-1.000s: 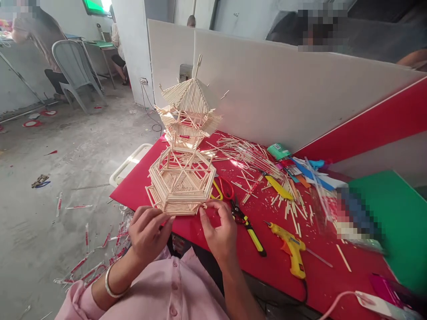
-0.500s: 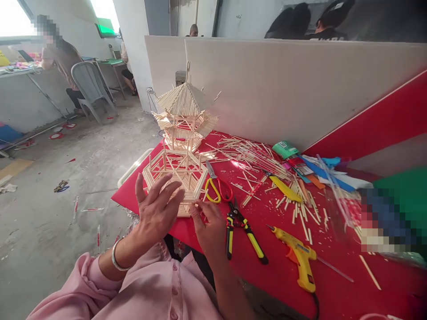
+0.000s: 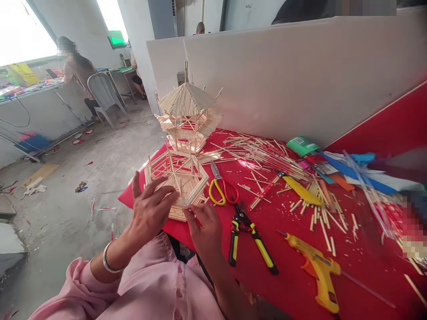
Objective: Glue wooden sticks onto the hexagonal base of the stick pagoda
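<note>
In front of me on the red tabletop stands a hexagonal frame (image 3: pixel 196 191) built of thin wooden sticks, with several upright posts. My left hand (image 3: pixel 150 206) is at its near left side, fingers stretched and apart; its thumb is mostly hidden. At the near corner, my right hand (image 3: pixel 205 226) has thumb and index finger pinched on a wooden stick along the frame's front edge. Just behind the frame rises a tiered stick pagoda (image 3: pixel 187 102) with a pointed roof. Scissors (image 3: pixel 220 186) with yellow and red handles lie close to the frame's right side.
Right of my hand lie pliers-like cutters (image 3: pixel 245 226), a yellow glue gun (image 3: pixel 316 266) and a yellow utility knife (image 3: pixel 300 189). Loose sticks (image 3: pixel 263 153) cover the table's back. A white partition (image 3: pixel 267 80) stands behind. A person (image 3: pixel 80 71) sits at far left.
The view has turned slightly left, so the table items appear further right. Both hands stay at the frame's near edge, with the left fingers slightly lower and more bent.
</note>
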Demonstrator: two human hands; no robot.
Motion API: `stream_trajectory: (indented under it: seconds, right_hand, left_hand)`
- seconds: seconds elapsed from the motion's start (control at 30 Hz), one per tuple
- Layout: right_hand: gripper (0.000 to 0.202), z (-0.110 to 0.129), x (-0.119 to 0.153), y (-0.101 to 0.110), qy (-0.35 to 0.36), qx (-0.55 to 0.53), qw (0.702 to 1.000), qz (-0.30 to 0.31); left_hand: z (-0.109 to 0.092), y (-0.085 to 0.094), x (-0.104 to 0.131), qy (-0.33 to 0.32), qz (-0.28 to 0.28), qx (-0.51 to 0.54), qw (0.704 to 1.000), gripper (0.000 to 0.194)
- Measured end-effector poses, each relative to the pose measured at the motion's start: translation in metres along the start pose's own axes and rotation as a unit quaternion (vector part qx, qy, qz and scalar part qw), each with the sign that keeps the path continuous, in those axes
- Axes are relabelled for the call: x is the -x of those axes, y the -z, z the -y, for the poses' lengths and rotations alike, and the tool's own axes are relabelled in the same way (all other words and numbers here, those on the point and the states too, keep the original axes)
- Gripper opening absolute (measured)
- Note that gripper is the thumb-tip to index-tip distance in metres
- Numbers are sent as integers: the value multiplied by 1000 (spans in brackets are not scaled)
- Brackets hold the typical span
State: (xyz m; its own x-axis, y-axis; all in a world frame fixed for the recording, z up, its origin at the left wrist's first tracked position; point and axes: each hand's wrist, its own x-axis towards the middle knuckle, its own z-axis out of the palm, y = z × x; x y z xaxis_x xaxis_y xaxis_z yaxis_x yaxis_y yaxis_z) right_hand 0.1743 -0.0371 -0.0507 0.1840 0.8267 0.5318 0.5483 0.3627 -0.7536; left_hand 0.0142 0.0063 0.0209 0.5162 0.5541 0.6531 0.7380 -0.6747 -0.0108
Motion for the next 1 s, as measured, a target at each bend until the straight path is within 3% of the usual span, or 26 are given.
stream_trajectory:
  seconds: [0.5, 1.0]
  right_hand:
    - [18, 1, 0, 0, -8, 7, 1000, 4]
    - [17, 1, 3, 2, -8, 13, 1000, 13]
  left_hand:
    - [-1, 4, -2, 4, 27, 18, 999, 22]
    - [0, 2, -1, 2, 7, 12, 1000, 22]
